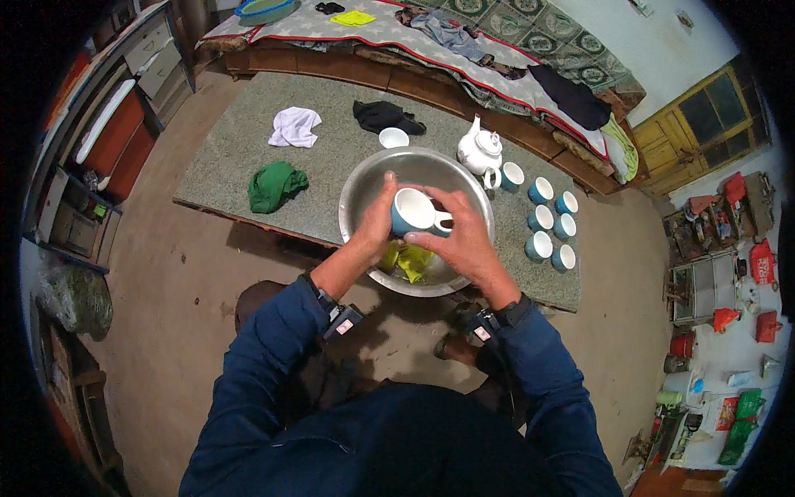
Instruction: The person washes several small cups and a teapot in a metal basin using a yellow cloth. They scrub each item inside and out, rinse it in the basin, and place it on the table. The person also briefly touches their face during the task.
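Observation:
Above a metal basin, both hands hold one blue cup with a white inside and a white handle. My left hand presses against the cup's left side, thumb pointing up. My right hand has its fingers around the handle side. In the basin lies a bright yellow-green cloth. A white lidded teapot stands just right of the basin. Several blue cups with white insides stand upright to the right. Behind the basin, partly hidden by its rim, is a white bowl or cup.
On the stone-topped table lie a green cloth, a white cloth and a black cloth. Beyond it, a long bench or bed carries clothes and a blue-rimmed basin. A cabinet stands at left.

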{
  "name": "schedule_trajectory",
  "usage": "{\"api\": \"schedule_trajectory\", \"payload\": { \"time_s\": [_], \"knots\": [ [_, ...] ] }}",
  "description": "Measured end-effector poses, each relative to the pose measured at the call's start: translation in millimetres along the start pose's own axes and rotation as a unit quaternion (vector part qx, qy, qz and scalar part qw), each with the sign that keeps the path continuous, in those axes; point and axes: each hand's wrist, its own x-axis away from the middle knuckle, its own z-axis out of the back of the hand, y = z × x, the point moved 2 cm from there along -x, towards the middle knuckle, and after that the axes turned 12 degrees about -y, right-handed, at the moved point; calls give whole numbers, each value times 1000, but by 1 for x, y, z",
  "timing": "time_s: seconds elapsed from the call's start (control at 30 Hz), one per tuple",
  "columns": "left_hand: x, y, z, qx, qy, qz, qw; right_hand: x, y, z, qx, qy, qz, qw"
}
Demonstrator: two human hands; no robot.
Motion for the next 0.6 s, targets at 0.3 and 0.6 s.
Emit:
{"api": "schedule_trajectory", "payload": {
  "time_s": [0.3, 0.6],
  "knots": [
    [1, 14, 14, -304, 55, -124, 943, -29, 1, -8, -1, 44, -22, 999],
    [18, 30, 10, -546, 117, -275, 782, -77, 48, -48, 377, -77, 8, 923]
  ]
}}
